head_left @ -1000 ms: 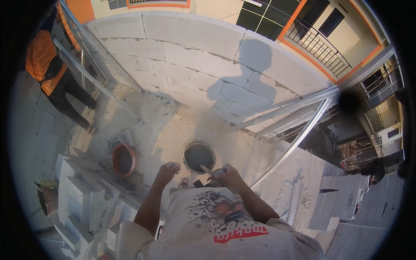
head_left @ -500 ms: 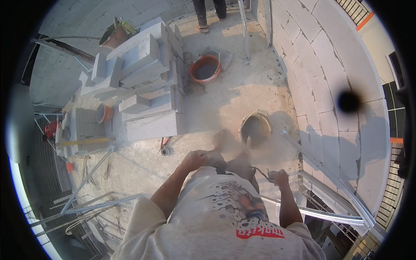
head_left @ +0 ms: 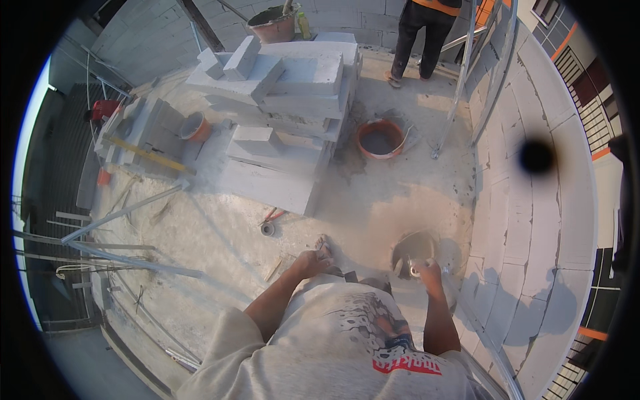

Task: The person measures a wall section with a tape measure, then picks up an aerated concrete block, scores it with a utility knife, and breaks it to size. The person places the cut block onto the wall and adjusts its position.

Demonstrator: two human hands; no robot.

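Observation:
My right hand (head_left: 431, 275) is closed at the near rim of a mortar bucket (head_left: 409, 248), around a small tool with a pale end. The tool's working part is too small and blurred to tell. My left hand (head_left: 311, 264) stays low in front of my body, fingers curled; what they hold, if anything, is hidden. Just beyond it shows one of my feet (head_left: 324, 246). Pliers with red handles (head_left: 274, 215) and a grey roll of tape (head_left: 267, 229) lie on the floor ahead of the left hand.
Pale blocks (head_left: 273, 183) are stacked ahead to the left. An orange bucket (head_left: 380, 139) stands beside them, with a person (head_left: 417, 40) in dark trousers behind it. A block wall (head_left: 527, 200) runs along the right. Metal profiles (head_left: 127, 213) lean at the left.
My view has swung, so the stack and buckets sit further right and the standing person shows more fully. My right hand has moved from beside my body out to the near bucket.

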